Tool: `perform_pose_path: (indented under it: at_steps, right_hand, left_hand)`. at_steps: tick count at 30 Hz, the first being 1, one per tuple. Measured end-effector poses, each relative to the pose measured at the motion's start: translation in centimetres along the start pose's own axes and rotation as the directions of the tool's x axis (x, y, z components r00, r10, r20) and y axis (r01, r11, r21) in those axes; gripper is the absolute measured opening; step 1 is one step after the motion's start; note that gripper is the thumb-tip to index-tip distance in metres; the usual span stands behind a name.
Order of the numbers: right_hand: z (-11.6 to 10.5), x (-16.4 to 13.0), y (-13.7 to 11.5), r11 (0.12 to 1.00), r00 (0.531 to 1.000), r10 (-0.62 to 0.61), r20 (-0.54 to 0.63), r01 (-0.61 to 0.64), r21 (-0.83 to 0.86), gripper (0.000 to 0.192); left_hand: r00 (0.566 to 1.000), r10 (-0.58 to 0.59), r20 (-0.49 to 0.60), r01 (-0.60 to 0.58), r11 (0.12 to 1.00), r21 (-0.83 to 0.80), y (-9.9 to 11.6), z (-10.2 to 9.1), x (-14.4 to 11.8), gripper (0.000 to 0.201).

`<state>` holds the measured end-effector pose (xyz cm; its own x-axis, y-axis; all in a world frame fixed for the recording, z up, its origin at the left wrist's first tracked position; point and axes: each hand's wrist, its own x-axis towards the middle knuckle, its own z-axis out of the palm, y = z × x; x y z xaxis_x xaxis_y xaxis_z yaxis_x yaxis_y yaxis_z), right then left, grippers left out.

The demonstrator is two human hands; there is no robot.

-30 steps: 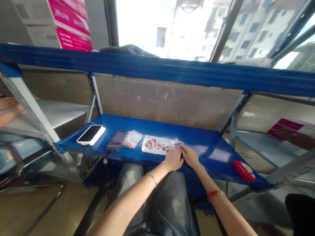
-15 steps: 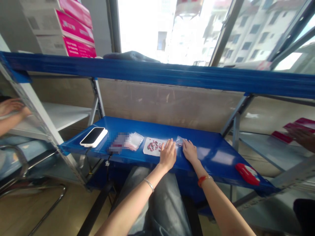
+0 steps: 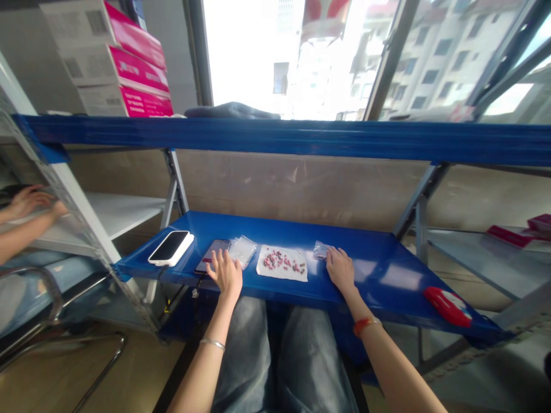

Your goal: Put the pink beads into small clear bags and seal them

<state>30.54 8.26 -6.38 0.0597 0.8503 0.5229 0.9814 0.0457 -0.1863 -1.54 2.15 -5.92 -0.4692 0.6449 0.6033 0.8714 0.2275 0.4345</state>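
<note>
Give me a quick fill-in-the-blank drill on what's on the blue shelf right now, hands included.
1. The left hand rests on a ____ lying flat beside the stack of clear bags.
2. The small pink and dark pieces lie on a ____ sheet.
3. The right hand touches a small clear ____ on the blue shelf.
4. Near the shelf's right end lies a ____ object with a white patch.

Missing words: phone; white; bag; red

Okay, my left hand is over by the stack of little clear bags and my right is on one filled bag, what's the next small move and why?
Probably pinch one empty bag off the stack of clear bags with the left hand, which lies open beside it. The small pink pieces lie loose on the white sheet, and the right hand rests on the small bag, so a fresh bag seems needed.
</note>
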Motion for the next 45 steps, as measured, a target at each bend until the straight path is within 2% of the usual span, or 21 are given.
perform_pose_path:
  at_steps: [3,6,9,13,15,17,20,23,25,27,31,36,40,42,45]
  right_hand:
    - [-0.4,-0.4,-0.1,1.000,0.999,-0.022,-0.037,0.022,0.017,0.041]
    - [-0.8,-0.7,-0.2,0.998,0.997,-0.040,-0.061,0.042,0.045,0.039]
    - [-1.2,-1.0,-0.8,0.992,0.989,-0.007,-0.145,0.024,0.122,0.039]
    - [-2.2,-2.3,-4.1,0.935,0.948,0.106,-0.300,0.007,0.354,0.037]
    - [-3.2,-3.4,-7.0,0.856,0.958,0.061,-0.279,0.094,0.509,0.035]
    - [-4.4,-4.6,-10.2,0.734,0.978,-0.062,-0.198,0.179,0.655,0.034]
    - [-6.2,-5.8,-14.3,0.610,0.960,-0.251,-0.124,0.256,0.750,0.036]
    - [-7.3,-6.3,-16.0,0.568,0.962,-0.263,-0.070,0.213,0.795,0.025]
    - [-7.8,-6.4,-16.0,0.569,0.966,-0.258,-0.004,0.155,0.808,0.022]
    - [-8.1,-6.5,-15.7,0.588,0.950,-0.302,0.077,0.122,0.800,0.024]
    - [-9.0,-6.7,-15.3,0.694,0.928,-0.335,0.165,0.125,0.710,0.027]
    - [-9.7,-6.6,-15.5,0.809,0.932,-0.322,0.165,0.181,0.559,0.023]
    - [-9.4,-6.6,-15.3,0.899,0.954,-0.271,0.132,0.202,0.390,0.022]
    - [-9.2,-6.5,-15.1,0.909,0.950,-0.277,0.146,0.210,0.359,0.024]
    - [-9.2,-6.2,-14.9,0.881,0.932,-0.312,0.186,0.210,0.423,0.028]
  left_hand:
    - [0.999,0.029,0.017,-0.028,0.999,-0.030,0.0,0.6,-0.3,0.033]
    - [0.999,0.012,-0.037,-0.015,0.997,-0.078,-0.1,0.8,-0.4,0.034]
    - [0.995,-0.029,-0.095,0.004,0.968,-0.250,-0.5,0.7,0.3,0.036]
    - [0.980,-0.111,-0.164,-0.003,0.819,-0.574,0.0,-0.5,1.4,0.029]
    - [0.975,-0.137,-0.175,-0.014,0.746,-0.666,1.2,-1.8,1.4,0.023]
    - [0.991,-0.075,-0.110,-0.027,0.695,-0.718,2.9,-3.5,0.8,0.014]
    - [0.992,0.124,0.037,-0.056,0.669,-0.741,5.2,-6.1,-0.9,0.009]
    - [0.965,0.247,0.083,-0.106,0.663,-0.741,6.3,-7.7,-2.4,0.011]
    - [0.947,0.303,0.102,-0.131,0.659,-0.741,6.2,-8.2,-2.8,0.013]
    - [0.921,0.364,0.137,-0.153,0.664,-0.732,5.8,-8.2,-2.7,0.015]
    - [0.867,0.449,0.214,-0.188,0.694,-0.695,5.5,-7.9,-2.1,0.017]
    - [0.828,0.490,0.272,-0.218,0.728,-0.649,6.5,-8.2,-1.7,0.015]
    - [0.810,0.515,0.282,-0.324,0.793,-0.517,7.6,-9.0,-1.5,0.014]
    - [0.804,0.529,0.271,-0.368,0.801,-0.472,8.1,-9.2,-1.4,0.013]
    - [0.808,0.530,0.257,-0.367,0.794,-0.484,8.6,-9.1,-1.4,0.016]
